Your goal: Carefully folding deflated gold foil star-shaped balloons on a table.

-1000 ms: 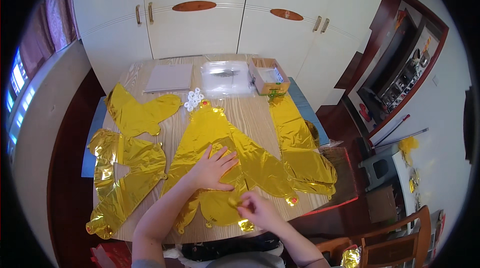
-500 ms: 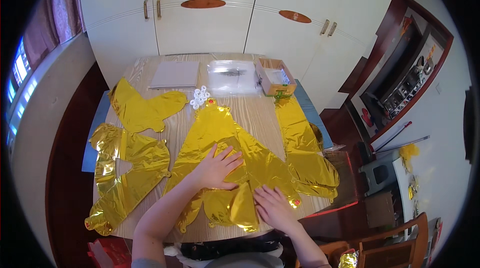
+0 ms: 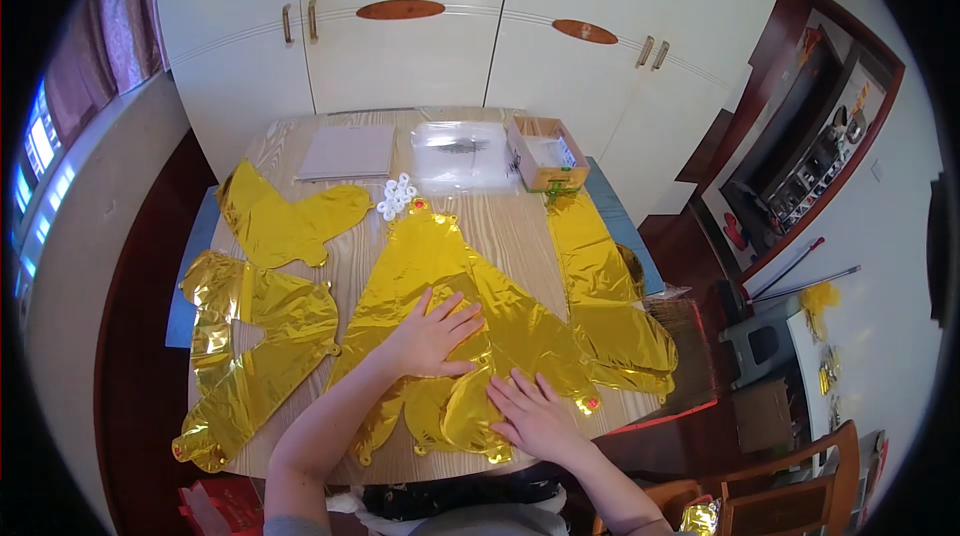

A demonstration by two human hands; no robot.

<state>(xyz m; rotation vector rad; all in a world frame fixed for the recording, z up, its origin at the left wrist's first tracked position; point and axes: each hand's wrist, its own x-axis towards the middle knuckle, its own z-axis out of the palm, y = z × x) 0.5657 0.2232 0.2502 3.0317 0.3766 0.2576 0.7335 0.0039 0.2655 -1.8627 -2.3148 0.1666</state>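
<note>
A large gold foil balloon, uninflated, lies spread over the middle of the wooden table. My left hand rests flat on it with the fingers spread. To the right and a little nearer, my right hand presses a folded-over lobe of the foil, its fingers stretched out. A small red spot marks the balloon's right corner and another its top tip. More flat gold foil balloons lie at the left, one farther back and one nearer. Another gold foil piece runs down the right side.
Small white rings sit in a cluster behind the balloon. Farther back are a pale flat board, a clear plastic packet and an open cardboard box. A wooden chair stands at the lower right; white cabinets line the back.
My right hand has shifted slightly left over the foil, and the raised lobe beneath it now lies flatter. My left hand stays in place. The view has shifted slightly.
</note>
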